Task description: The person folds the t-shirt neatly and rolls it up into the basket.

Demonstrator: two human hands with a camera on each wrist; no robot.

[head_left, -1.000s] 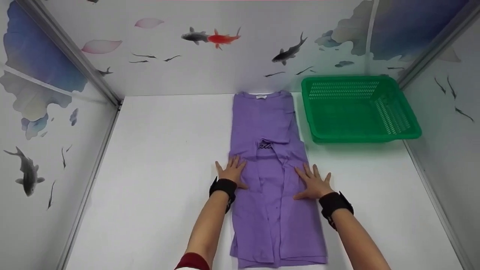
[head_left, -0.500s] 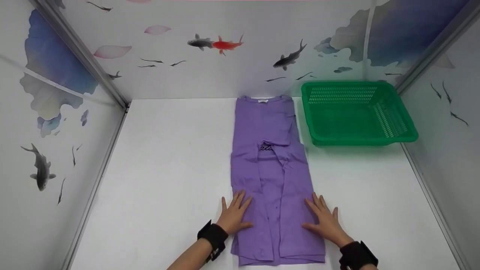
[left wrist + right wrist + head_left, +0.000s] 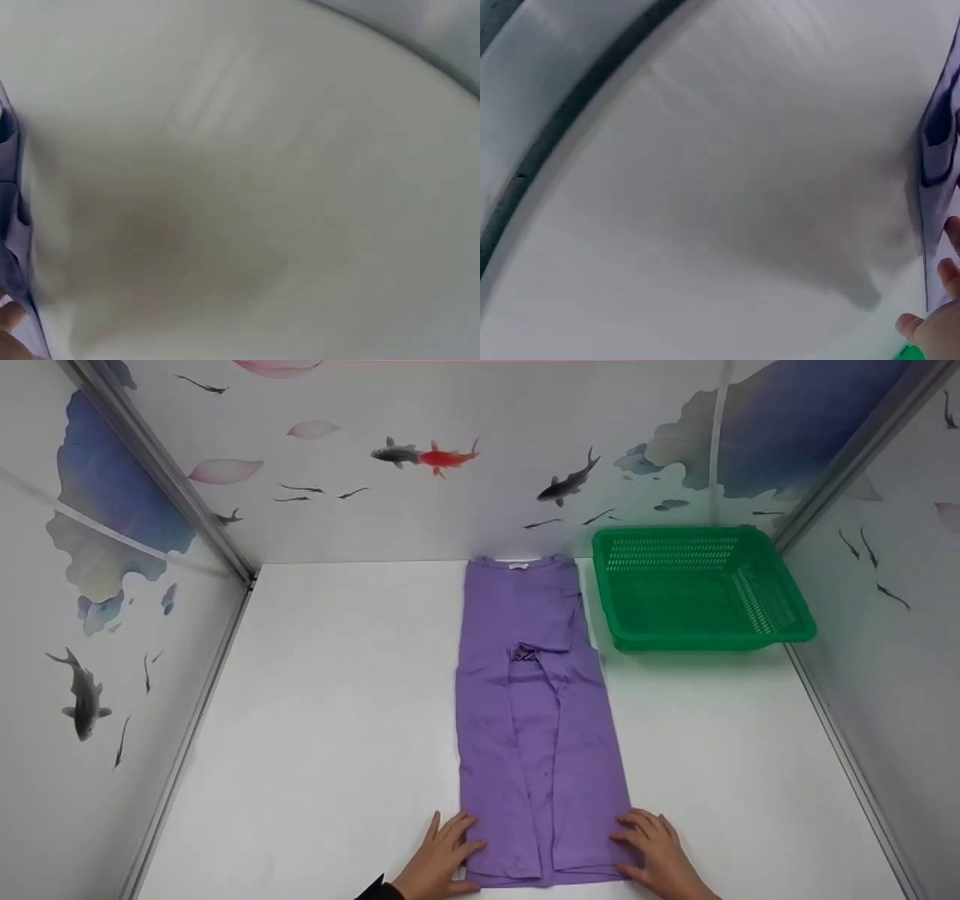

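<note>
A purple shirt [image 3: 487,720] lies folded into a long strip on the white table, its neckline with a small white label at the far end. Dark lettering shows in a gap between the folded layers. At its near left corner my left hand [image 3: 439,855] touches the edge with spread, slightly bent fingers. My right hand [image 3: 660,851] rests its fingers on the near right edge, thumb close to the hem. Both wrist views catch just a strip of the shirt's side and a few fingertips; neither shows cloth pinched.
A green plastic basket [image 3: 697,641] with slotted walls stands at the back right, beside the shirt's neck end. White panels printed with fish and leaves wall the table [image 3: 337,697] at the back and both sides.
Both hands have slid towards me along the shirt's sides, from its middle to the near corners. The shirt stays in place; the head view has shifted slightly.
</note>
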